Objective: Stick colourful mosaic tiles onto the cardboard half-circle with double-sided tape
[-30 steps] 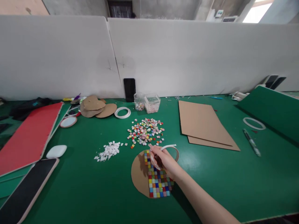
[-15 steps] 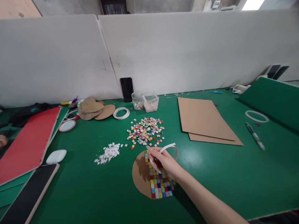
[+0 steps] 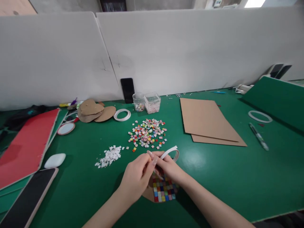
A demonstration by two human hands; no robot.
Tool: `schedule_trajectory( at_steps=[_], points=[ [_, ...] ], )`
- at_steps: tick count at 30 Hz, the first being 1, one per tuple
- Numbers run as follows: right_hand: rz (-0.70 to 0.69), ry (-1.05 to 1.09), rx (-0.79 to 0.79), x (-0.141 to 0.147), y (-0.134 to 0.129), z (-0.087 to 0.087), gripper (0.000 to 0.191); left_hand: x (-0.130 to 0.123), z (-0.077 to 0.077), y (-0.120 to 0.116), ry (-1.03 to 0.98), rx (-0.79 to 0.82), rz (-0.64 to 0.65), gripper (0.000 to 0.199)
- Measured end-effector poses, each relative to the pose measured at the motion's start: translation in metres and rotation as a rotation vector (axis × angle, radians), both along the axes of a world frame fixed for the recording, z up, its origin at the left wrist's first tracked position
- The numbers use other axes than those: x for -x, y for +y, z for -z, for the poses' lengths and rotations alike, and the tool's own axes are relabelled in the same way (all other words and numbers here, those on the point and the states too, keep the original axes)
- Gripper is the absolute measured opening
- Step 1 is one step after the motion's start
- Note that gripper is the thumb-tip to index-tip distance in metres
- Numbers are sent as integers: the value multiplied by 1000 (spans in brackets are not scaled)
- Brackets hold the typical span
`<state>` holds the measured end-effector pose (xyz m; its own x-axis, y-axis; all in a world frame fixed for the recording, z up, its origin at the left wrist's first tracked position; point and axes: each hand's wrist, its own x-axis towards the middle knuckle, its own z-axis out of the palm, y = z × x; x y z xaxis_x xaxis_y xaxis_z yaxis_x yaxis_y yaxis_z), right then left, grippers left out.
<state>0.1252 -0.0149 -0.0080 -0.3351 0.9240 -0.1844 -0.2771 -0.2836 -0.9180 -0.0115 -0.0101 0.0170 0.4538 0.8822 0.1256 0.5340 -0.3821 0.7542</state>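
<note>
Both hands meet over the cardboard disc [image 3: 148, 194] on the green bench [image 3: 218, 177].
We find the right hand [image 3: 169, 166] with its grip closed around a curled white strip [image 3: 169, 150]; the left hand [image 3: 136, 173] has thumb and fingers drawn together at the right's fingertips, and we cannot tell whether it pinches anything. Below them lies the disc, glossy tiles [image 3: 163, 191] covering its 3 o'clock side. From the disc we log a loose tile pile [image 3: 146, 134] near 12 o'clock, white scraps [image 3: 110, 156] at 10.
</note>
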Motion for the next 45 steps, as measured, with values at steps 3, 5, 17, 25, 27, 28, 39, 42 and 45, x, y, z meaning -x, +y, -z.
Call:
schedule_trajectory(
  at_steps=[3,5,17,25,27,28,39,42,45],
  points=[
    [-40,-1,-5,0,-1,1,44,5,6,0,34,56,-23,36],
    [-57,3,-19,0,-3,3,45,10,8,2,28,81,-39,36],
    [-47,-44,-7,0,-4,1,41,15,5,4,151,-35,76,32],
    [-24,5,19,0,-4,-2,44,171,17,-25,507,-193,-796,31],
    [-25,-11,18,1,-5,-2,44,214,25,-36,570,-155,-1007,28],
    [-30,-20,24,2,-5,-2,44,230,29,-40,588,-91,-1037,27],
    [13,-112,-10,-1,-3,-1,43,225,32,-48,571,-115,-861,31],
    [12,-114,-9,-2,-4,0,42,210,32,-49,604,-302,-836,37],
    [-3,-114,-23,-2,-4,-1,42,203,34,-48,663,-369,-819,39]
  ],
)
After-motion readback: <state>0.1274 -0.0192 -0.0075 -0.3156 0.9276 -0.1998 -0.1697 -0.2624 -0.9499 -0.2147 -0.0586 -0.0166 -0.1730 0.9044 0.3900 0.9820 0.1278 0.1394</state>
